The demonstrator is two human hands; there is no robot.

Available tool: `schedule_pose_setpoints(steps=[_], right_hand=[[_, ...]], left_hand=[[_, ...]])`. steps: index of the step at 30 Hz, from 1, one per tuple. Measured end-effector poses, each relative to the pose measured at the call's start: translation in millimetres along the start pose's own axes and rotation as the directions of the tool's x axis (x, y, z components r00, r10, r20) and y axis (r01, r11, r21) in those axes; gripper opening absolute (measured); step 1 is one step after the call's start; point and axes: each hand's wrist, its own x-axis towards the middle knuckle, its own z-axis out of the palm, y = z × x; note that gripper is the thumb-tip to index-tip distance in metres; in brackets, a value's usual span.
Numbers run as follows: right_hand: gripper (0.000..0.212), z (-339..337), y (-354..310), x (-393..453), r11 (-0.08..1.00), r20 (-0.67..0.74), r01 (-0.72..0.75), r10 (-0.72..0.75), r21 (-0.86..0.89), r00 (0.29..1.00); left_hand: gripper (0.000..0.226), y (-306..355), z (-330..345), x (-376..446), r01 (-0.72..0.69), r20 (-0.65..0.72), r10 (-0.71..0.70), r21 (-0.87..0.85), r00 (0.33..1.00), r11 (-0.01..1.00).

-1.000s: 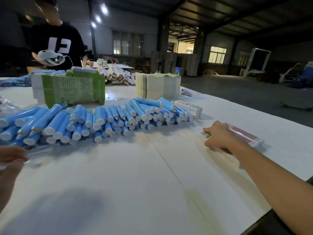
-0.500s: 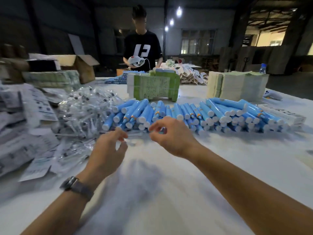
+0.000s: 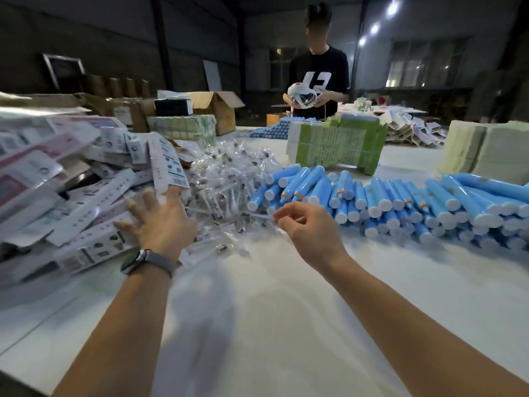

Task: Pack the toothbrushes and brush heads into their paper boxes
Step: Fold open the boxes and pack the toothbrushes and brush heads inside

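The left hand [image 3: 160, 222], with a grey watch band [image 3: 151, 260] on its wrist, has its fingers spread wide and holds nothing. Just past its fingertips lies a messy heap of flat white paper boxes [image 3: 86, 190]. The right hand [image 3: 307, 227] pinches a thin clear plastic packet [image 3: 259, 215] between thumb and finger. Between the hands sits a pile of brush heads in clear wrappers [image 3: 229, 179]. Behind the right hand lie rows of blue toothbrush tubes with white caps [image 3: 400, 199]. Further back stands a green and white stack of cartons [image 3: 337, 144].
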Motion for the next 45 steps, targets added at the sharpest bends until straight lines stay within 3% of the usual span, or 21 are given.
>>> schedule_pose_setpoints(steps=[8, 11, 16, 19, 23, 26, 28, 30, 33, 35, 38, 40, 42, 45], right_hand=[[0.022, 8, -5, -5, 0.996, 0.1, 0.072, -0.078, 0.056, 0.992], [0.02, 7, -4, -4, 0.996, 0.115, 0.066, -0.073, 0.067, 0.991], [0.023, 2, -4, 1, 0.99, 0.1, 0.012, -0.026, 0.138, 0.995], [0.02, -4, -5, 5, 0.98, 0.047, -0.003, -0.006, 0.199, 0.999], [0.013, -14, 0, 11, 0.983, -0.006, -0.012, 0.013, 0.183, 1.0], [0.018, -32, 14, 28, 1.0, -0.131, 0.018, -0.016, 0.01, 0.991], [0.016, -48, 31, 41, 0.972, -0.226, -0.021, -0.034, -0.235, 0.974], [0.026, -61, 49, 56, 0.871, -0.278, -0.082, -0.065, -0.484, 0.958], [0.036, -71, 65, 85, 0.696, -0.248, -0.111, -0.099, -0.71, 0.964], [0.04, -72, 69, 106, 0.596, -0.184, -0.178, 0.052, -0.783, 0.982], [0.041, -71, 76, 124, 0.507, -0.127, -0.25, 0.265, -0.825, 0.956], [0.035, -68, 81, 127, 0.47, -0.12, -0.234, 0.259, -0.851, 0.958], [0.031, -64, 84, 126, 0.456, -0.122, -0.219, 0.231, -0.863, 0.965], [0.024, -66, 78, 118, 0.567, -0.188, -0.233, 0.138, -0.79, 0.972]], left_hand=[[0.063, -13, -2, 9, 0.04, -0.085, -0.028, 0.137, 0.996, 0.99], [0.068, -3, -6, 4, -0.022, -0.164, 0.043, 0.13, 0.986, 0.991], [0.089, 30, -18, -22, -0.3, -0.242, 0.268, -0.102, 0.932, 0.949], [0.083, 50, -23, -41, -0.351, -0.146, 0.32, -0.304, 0.936, 0.886], [0.067, 60, -22, -56, -0.252, 0.082, 0.402, -0.661, 0.912, 0.707], [0.048, 71, -12, -67, -0.12, 0.122, 0.437, -0.865, 0.891, 0.486], [0.049, 78, -2, -74, -0.06, 0.095, 0.487, -0.954, 0.868, 0.293], [0.053, 83, 5, -80, -0.058, 0.03, 0.523, -0.987, 0.852, 0.151], [0.056, 84, 7, -79, -0.176, -0.147, 0.54, -0.984, 0.828, 0.002], [0.057, 85, 8, -82, -0.329, -0.293, 0.53, -0.944, 0.796, -0.029], [0.063, 90, 9, -90, -0.552, -0.459, 0.494, -0.832, 0.738, 0.052], [0.054, 90, 13, -94, -0.538, -0.458, 0.528, -0.843, 0.715, -0.003], [0.048, 89, 13, -97, -0.437, -0.398, 0.585, -0.896, 0.706, -0.081], [0.066, 86, 13, -95, -0.345, -0.335, 0.632, -0.932, 0.699, -0.113]])
